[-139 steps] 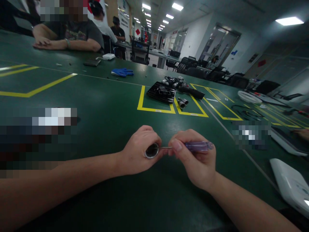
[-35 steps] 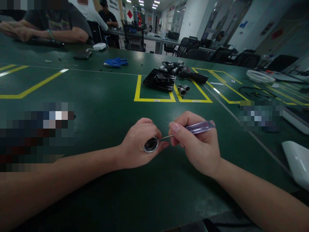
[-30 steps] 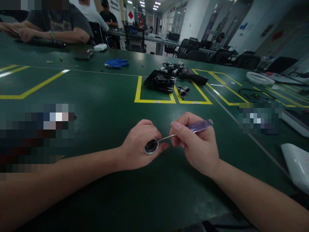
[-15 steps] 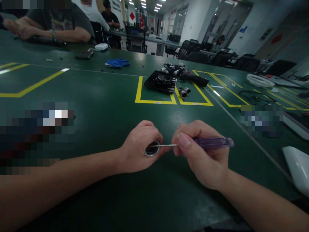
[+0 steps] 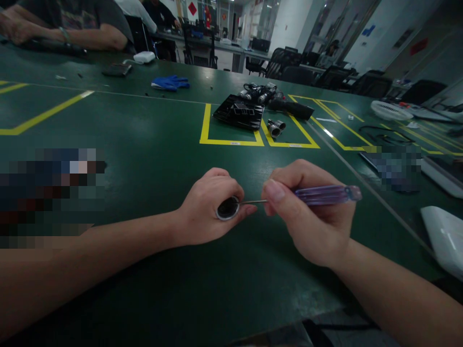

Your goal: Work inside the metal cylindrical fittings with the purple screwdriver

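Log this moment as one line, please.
left hand: around metal-rimmed part | right hand: holding purple-handled tool | shaft: at that part | beyond: blue glove on table

- Tube [image 5: 227, 208] in the left hand [image 5: 206, 207].
- Screwdriver [image 5: 325, 194] in the right hand [image 5: 311, 212], shaft pointing left to the tube's mouth.
- Beyond the hands on the table [image 5: 144, 144]: bag [image 5: 238, 112] in the left frame [image 5: 224, 142], loose tubes [image 5: 275, 128] in the right frame [image 5: 282, 144].
- Cables [image 5: 258, 92] behind both.
- Glove [image 5: 170, 83] behind and left of the bag.
- Person [image 5: 79, 24] across the table, left.
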{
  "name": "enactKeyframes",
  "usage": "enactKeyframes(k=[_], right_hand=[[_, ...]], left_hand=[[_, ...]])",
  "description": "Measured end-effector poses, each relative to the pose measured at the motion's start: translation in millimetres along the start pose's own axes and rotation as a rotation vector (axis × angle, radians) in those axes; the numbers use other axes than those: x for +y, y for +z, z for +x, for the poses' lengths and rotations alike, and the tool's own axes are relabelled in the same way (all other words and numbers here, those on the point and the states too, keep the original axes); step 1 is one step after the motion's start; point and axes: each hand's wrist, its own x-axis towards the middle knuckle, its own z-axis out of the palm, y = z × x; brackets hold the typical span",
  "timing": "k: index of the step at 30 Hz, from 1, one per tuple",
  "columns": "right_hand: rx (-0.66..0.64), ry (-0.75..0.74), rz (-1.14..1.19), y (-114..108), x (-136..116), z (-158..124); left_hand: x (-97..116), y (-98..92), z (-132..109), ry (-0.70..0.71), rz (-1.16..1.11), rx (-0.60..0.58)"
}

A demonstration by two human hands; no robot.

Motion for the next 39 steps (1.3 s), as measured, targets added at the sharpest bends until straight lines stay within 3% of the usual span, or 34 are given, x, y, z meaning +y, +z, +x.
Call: enactKeyframes(k=[4,11,21,29,39], right_hand=[[0.063,0.047,0.018,0.2,3.8,0.1],[0.009,-0.028,-0.072,-3.4,-1.2,1.7],[0.085,0.003,0.054,-4.1,2.8,3.5],[-0.027,0.020,0.002,-6.0,1.2,3.8],[0.110,-0.015,0.052,-2.4,4.1,1.8]], left_hand=[[0.6,-0.4,-1.2,-0.014,0.013,-0.003],[1.6,-1.8,-0.7,-0.016,0.029,0.000],[0.0,0.8,-0.8,0.002,-0.011,-0.001],[-0.6,0.3,0.4,0.029,0.003,0.007],[-0.1,1.2,-1.8,-0.027,0.009,-0.012]])
